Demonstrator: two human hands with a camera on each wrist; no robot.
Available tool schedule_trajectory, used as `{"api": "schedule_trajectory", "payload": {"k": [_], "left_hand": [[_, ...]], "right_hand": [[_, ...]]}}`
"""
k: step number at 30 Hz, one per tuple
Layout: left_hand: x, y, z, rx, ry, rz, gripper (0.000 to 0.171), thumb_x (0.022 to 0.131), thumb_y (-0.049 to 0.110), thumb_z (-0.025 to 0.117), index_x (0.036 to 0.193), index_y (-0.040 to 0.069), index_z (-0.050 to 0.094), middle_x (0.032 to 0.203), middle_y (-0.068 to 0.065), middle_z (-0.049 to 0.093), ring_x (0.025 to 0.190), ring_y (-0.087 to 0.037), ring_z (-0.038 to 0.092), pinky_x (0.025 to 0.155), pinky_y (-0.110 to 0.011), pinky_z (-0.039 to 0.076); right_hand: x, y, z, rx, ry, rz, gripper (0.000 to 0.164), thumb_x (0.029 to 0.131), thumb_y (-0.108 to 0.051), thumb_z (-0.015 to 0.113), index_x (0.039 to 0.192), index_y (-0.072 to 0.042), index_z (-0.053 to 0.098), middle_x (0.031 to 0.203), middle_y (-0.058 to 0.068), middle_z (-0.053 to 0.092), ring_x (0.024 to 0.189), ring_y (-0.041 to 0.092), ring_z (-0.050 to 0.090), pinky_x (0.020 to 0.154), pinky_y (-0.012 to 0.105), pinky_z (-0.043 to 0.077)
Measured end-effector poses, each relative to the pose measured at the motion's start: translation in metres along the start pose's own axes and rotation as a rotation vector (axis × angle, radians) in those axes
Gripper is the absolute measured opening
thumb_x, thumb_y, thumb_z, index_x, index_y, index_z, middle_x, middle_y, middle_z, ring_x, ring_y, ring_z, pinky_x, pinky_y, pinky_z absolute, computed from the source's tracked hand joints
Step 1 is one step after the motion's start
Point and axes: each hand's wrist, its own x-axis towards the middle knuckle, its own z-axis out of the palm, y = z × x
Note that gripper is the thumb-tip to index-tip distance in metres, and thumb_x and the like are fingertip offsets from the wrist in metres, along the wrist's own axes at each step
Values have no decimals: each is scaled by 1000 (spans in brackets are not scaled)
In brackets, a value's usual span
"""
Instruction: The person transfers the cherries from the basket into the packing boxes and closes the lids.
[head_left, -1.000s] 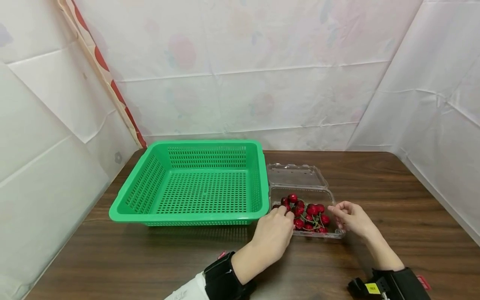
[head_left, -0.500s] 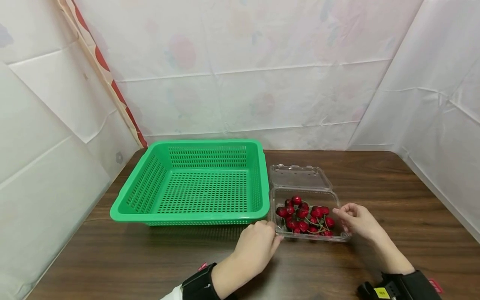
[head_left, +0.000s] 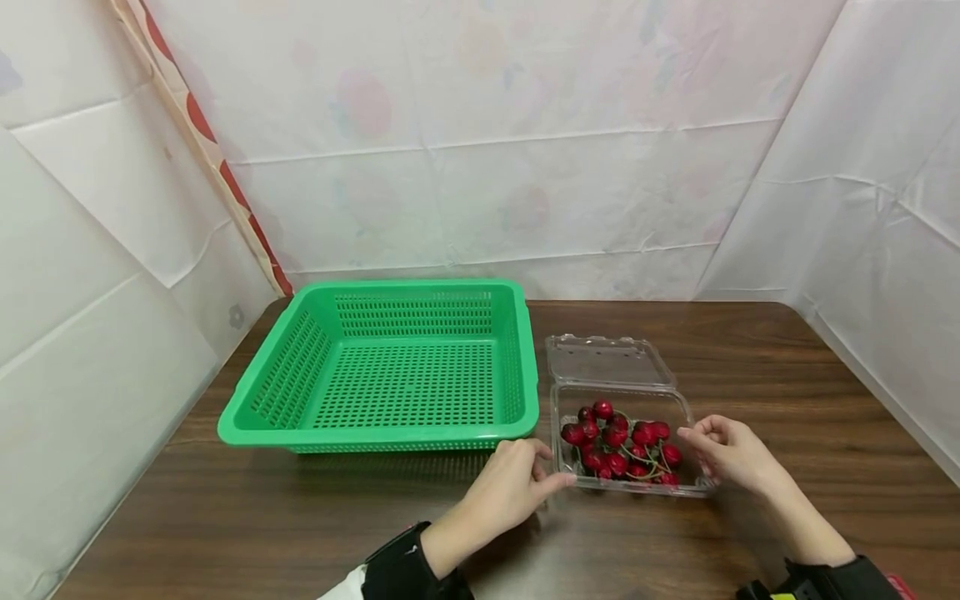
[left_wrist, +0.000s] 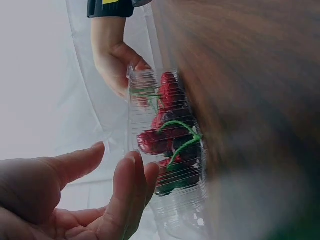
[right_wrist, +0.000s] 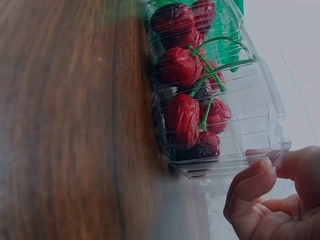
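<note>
A clear plastic clamshell box, lid folded back, holds many dark red cherries with green stems. My right hand pinches the box's right rim between thumb and finger, as the right wrist view shows. My left hand is at the box's front left corner, thumb and fingers apart. In the left wrist view the left fingers lie close beside the ribbed side wall, with nothing held between them and the thumb.
A green plastic basket with slotted walls stands left of the box, its right rim close by. Both stand on a dark wood table. White sheeting hangs around the back and sides.
My left hand has come out from among the cherries to the box's front left corner. The box has shifted right and nearer, with my right hand moving along at its rim.
</note>
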Motion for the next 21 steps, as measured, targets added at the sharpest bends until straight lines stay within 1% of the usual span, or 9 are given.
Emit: {"api": "schedule_trajectory", "payload": {"k": [1,3,4,6,8,10,15,19,21], "left_hand": [[0,0,1,-26,-8,-14,33,79,31,65,85,-1,63,45,6,52,31,-6,43,61,-16,46],[0,-1,2,-86,-30,-46,39,80,31,65,95,-5,60,49,3,55,35,-9,49,61,-17,47],[0,-2,3,-122,-42,-65,40,80,31,65,97,-5,59,52,1,56,38,-10,52,59,-18,48],[1,-3,4,-208,-62,-105,44,80,29,65,103,-7,56,55,-1,58,41,-12,55,50,-20,47],[2,-5,7,-286,-75,-135,41,81,28,64,102,-6,56,57,-3,58,42,-14,56,44,-24,46],[4,-7,9,-363,-83,-162,35,81,26,64,98,-4,56,59,-5,59,42,-14,56,41,-27,46],[6,-11,17,-543,-94,-216,22,82,19,64,86,0,53,63,-14,60,43,-15,55,44,-35,48],[7,-12,20,-644,-99,-238,17,83,13,63,83,-1,52,63,-18,61,42,-14,53,46,-38,49],[7,-13,21,-690,-108,-239,16,83,11,62,82,-1,51,62,-17,60,42,-12,53,46,-37,49]], "right_hand": [[-1,0,0,-5,-1,1,30,90,-25,53,85,3,43,53,2,46,43,10,43,41,28,42],[-2,1,-1,-12,-3,1,31,90,-25,53,85,3,43,53,2,46,43,10,43,41,27,42],[-3,1,-2,-16,-5,-3,31,90,-26,52,85,3,44,53,2,46,43,10,43,41,28,42],[-4,2,-3,-20,-9,-9,31,90,-26,52,85,3,44,53,2,46,43,10,43,41,28,42],[-6,2,-3,-24,-14,-16,31,90,-26,52,84,3,44,53,2,46,43,10,44,42,29,43],[-7,3,-3,-30,-17,-22,31,90,-26,52,84,3,44,52,2,46,42,10,44,42,29,43],[-9,5,-3,-32,-31,-23,29,91,-25,51,84,2,45,52,1,46,42,10,44,42,29,43],[-11,7,-4,-23,-49,-29,29,91,-25,51,84,3,44,52,1,46,42,9,44,41,28,43],[-11,8,-5,-13,-67,-32,28,92,-24,50,85,3,44,53,1,46,42,9,44,41,28,43]]}}
